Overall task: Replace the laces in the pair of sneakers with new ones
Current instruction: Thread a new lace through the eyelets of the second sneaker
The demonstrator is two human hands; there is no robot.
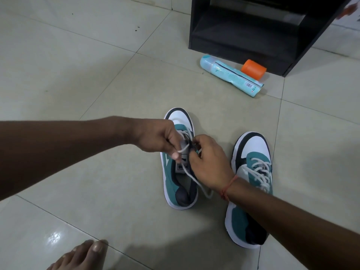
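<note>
Two teal, white and black sneakers stand on the tiled floor, toes pointing away from me. Over the left sneaker (176,184) both hands work a white lace (191,177). My left hand (158,138) pinches one lace strand above the tongue. My right hand (209,162) grips the lace at the eyelets, and a loose end trails down past the shoe's opening. The right sneaker (251,172) stands fully laced with a white lace (260,172); my right forearm crosses its heel.
A light-blue tube (230,77) and an orange cap (253,69) lie on the floor beyond the shoes. A black shelf unit (253,34) stands at the back right. My bare foot (81,256) rests at the bottom left.
</note>
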